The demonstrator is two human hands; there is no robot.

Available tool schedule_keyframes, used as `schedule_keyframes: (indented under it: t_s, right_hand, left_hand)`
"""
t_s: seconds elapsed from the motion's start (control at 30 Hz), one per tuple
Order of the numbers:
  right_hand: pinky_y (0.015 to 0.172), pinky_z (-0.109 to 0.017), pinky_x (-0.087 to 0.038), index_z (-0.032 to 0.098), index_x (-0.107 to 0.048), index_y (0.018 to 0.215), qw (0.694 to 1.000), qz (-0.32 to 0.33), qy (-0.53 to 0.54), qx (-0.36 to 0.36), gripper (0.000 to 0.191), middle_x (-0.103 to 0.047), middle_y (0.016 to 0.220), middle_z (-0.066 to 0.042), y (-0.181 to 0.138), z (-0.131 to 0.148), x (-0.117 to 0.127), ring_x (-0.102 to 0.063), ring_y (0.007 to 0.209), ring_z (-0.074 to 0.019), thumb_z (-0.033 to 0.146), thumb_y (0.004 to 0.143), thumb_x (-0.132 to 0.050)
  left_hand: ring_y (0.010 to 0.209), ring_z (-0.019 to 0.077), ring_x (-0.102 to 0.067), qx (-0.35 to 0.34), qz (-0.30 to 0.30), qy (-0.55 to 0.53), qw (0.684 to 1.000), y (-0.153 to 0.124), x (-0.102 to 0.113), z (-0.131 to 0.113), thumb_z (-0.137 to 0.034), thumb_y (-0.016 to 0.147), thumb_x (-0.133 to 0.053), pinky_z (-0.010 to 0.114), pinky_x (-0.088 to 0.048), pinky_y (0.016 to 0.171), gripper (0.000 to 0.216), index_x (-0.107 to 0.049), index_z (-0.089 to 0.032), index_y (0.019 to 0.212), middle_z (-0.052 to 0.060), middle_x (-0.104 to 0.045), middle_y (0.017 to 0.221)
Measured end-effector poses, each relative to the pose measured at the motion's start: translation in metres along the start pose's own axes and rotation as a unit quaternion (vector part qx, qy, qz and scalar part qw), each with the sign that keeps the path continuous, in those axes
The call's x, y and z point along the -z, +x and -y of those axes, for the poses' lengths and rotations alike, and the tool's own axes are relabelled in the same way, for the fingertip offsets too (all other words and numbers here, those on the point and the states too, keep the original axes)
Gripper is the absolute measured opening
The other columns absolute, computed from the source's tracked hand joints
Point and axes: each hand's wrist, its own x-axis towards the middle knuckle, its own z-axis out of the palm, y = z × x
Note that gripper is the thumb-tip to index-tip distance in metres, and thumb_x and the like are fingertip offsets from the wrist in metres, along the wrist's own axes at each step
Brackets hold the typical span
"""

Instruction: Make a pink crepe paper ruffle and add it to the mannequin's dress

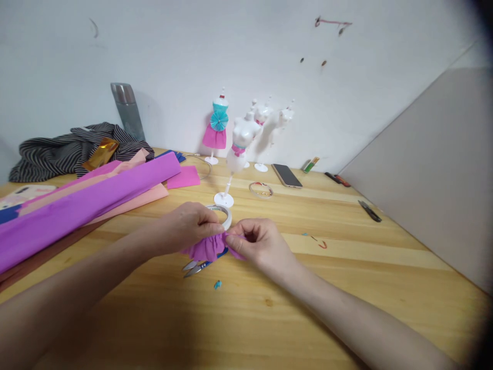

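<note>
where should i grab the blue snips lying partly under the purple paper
Best taken by the blue handle, probably from the right: the open blades point left and slightly toward the wearer. The gathered purple paper partly covers the handle, so the paper likely needs lifting first.

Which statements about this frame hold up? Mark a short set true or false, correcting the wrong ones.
1. The left hand and the right hand both hold the ruffled purple piece. True.
2. The grey bottle lies flat. False: it stands upright near the wall, behind the striped cloth.
3. The pink-skirted dress form bears a turquoise fan-shaped piece. True.
4. The dark-screened phone rests on the striped cloth. False: it lies on the table, right of the dress forms.
</note>
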Motion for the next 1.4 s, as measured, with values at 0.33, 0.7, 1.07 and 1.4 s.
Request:
schedule_keyframes:
  t_s: [0.33, 0.7, 1.07, 1.4]
  right_hand:
    - [0.043, -0.022, -0.028, 0.017, -0.052, 0.052, 1.0, -0.013, -0.026, -0.002, 0.026, -0.046, 0.049, 0.003, -0.001, 0.002, -0.002, -0.036, 0.047, -0.0079, 0.033, 0.07, -0.061]
    - [0.042, -0.022, -0.027, 0.018, -0.051, 0.051, 0.998, -0.033, -0.049, -0.002, 0.033, -0.047, 0.047, 0.003, -0.001, -0.002, -0.004, -0.036, 0.046, -0.0081, 0.038, 0.071, -0.066]
    - [0.044, -0.023, -0.026, 0.019, -0.046, 0.05, 0.997, -0.048, -0.063, -0.004, 0.033, -0.045, 0.049, 0.003, 0.005, 0.005, 0.005, -0.035, 0.048, -0.0083, 0.039, 0.066, -0.067]
    - [0.047, -0.022, -0.026, 0.019, -0.048, 0.055, 0.999, -0.002, -0.04, 0.02, 0.024, -0.04, 0.053, 0.005, 0.005, 0.007, 0.011, -0.033, 0.051, -0.0079, 0.032, 0.068, -0.062]
  left_hand:
    - [0.051, 0.0086, -0.025, 0.003, -0.001, 0.01, 1.0, 0.0, -0.001, -0.001, -0.032, 0.08, -0.045, 0.025, -0.018, 0.048, 0.035, -0.026, -0.019, 0.054, -0.005, -0.025, 0.053]
    - [0.05, 0.0095, -0.029, 0.025, -0.004, 0.027, 0.999, -0.002, -0.005, -0.003, -0.035, 0.082, -0.047, 0.024, -0.019, 0.047, 0.038, -0.032, -0.019, 0.051, -0.004, -0.032, 0.05]
    - [0.051, 0.0079, -0.023, 0.024, 0.048, -0.119, 0.991, 0.003, -0.001, 0.006, -0.04, 0.082, -0.051, 0.024, -0.017, 0.047, 0.04, -0.033, -0.018, 0.053, -0.006, -0.025, 0.054]
    - [0.053, 0.0077, -0.021, 0.019, 0.091, -0.171, 0.981, 0.004, 0.007, 0.011, -0.041, 0.081, -0.054, 0.024, -0.017, 0.048, 0.04, -0.034, -0.018, 0.055, -0.006, -0.024, 0.056]
